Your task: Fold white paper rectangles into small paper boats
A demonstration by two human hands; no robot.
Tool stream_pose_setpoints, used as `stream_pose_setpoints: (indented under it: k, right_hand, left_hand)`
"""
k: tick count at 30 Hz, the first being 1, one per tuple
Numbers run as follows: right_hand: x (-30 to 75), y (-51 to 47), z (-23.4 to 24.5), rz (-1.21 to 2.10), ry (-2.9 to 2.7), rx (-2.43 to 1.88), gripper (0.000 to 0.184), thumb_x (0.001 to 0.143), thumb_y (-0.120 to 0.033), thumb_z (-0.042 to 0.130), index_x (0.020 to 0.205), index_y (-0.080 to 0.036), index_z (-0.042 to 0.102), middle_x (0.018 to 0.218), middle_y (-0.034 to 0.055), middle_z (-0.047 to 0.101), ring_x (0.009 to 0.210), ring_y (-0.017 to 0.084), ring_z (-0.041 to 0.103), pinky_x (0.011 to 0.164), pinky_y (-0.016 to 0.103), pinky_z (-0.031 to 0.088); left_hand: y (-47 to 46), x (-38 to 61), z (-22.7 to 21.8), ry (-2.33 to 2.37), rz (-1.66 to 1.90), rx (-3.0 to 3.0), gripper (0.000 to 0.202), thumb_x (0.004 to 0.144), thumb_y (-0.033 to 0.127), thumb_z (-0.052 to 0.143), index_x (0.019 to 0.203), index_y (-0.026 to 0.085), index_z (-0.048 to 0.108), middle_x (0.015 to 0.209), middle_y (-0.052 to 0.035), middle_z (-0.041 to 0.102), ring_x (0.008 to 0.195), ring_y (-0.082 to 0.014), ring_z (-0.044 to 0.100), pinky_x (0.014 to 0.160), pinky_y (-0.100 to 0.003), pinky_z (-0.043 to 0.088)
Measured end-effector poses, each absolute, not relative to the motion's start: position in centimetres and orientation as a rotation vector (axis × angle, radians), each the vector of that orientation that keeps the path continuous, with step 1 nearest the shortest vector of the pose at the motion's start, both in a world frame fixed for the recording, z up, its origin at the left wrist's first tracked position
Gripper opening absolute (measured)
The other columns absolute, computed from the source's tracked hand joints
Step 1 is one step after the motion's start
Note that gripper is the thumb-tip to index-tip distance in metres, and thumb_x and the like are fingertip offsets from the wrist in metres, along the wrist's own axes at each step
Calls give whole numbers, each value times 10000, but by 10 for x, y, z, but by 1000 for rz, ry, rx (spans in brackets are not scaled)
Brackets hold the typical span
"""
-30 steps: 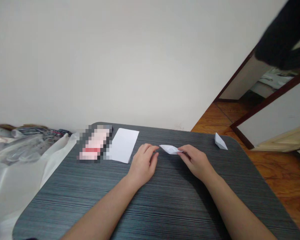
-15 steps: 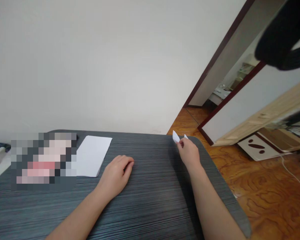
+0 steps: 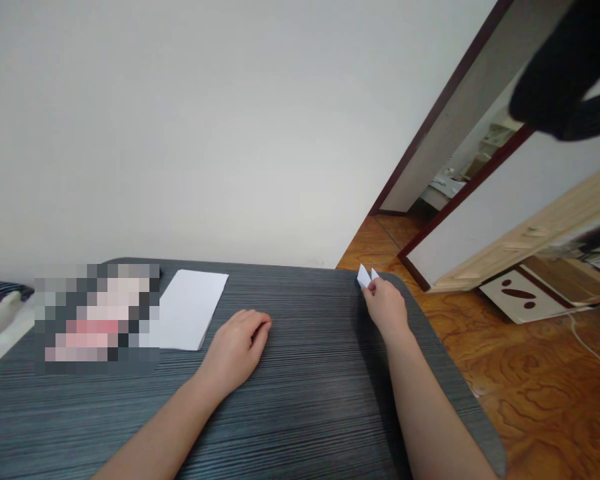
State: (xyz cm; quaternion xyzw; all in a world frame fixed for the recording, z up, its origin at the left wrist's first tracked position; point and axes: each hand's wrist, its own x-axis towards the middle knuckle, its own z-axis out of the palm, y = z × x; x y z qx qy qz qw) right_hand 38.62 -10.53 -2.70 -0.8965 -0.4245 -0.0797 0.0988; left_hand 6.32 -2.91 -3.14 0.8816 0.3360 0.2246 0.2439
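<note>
Near the far right corner of the dark wood-grain table (image 3: pixel 300 413), my right hand (image 3: pixel 387 310) pinches a small folded white paper piece (image 3: pixel 363 275). Two pointed tips of it stick up past my fingers, and its lower part is hidden behind them. My left hand (image 3: pixel 237 350) rests on the tabletop with its fingers curled and pressed together, and nothing shows in it. Just to its left lies a stack of white paper sheets (image 3: pixel 190 310), not touching the hand.
A pixelated, blurred item (image 3: pixel 103 313) lies left of the paper stack. Behind the table rises a white wall (image 3: pixel 205 133). To the right are the wooden floor (image 3: pixel 545 400), a cardboard box (image 3: pixel 513 293) and a pale cable (image 3: pixel 593 353). A black strap-like shape (image 3: pixel 555 87) hangs at upper right.
My right hand has moved slightly right with the folded paper, whose tips now stand closer together. My left hand stays about where it was. The view has shifted slightly.
</note>
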Motion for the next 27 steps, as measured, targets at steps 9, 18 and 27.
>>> stream_pose_setpoints:
  k: [9, 18, 27]
  right_hand:
    - [382, -107, -23, -239, -1190, -2706, 275, 826, -450, 510, 926, -193, 522, 836, 64, 592, 750, 214, 581, 609, 281, 354]
    - [382, -107, -22, -222, -1239, -2721, 259, 848, -424, 476, 815, -182, 562, 776, 79, 600, 755, 234, 596, 620, 297, 365]
    - [382, -108, -22, -246, -1275, -2677, 252, 834, -410, 508, 855, -178, 604, 888, 102, 581, 807, 228, 583, 677, 305, 385]
  left_hand:
    - [-30, 61, -30, 921, 617, 2412, 237, 901, 264, 377, 881, 199, 604, 828, -39, 612, 801, -181, 535, 756, -324, 417]
    - [-30, 60, -30, 918, 639, 2416, 234, 897, 245, 379, 870, 197, 607, 823, -39, 614, 792, -177, 542, 750, -319, 427]
    - [-30, 60, -29, 918, 637, 2415, 235, 901, 247, 376, 865, 194, 602, 817, -40, 610, 791, -178, 540, 750, -321, 427]
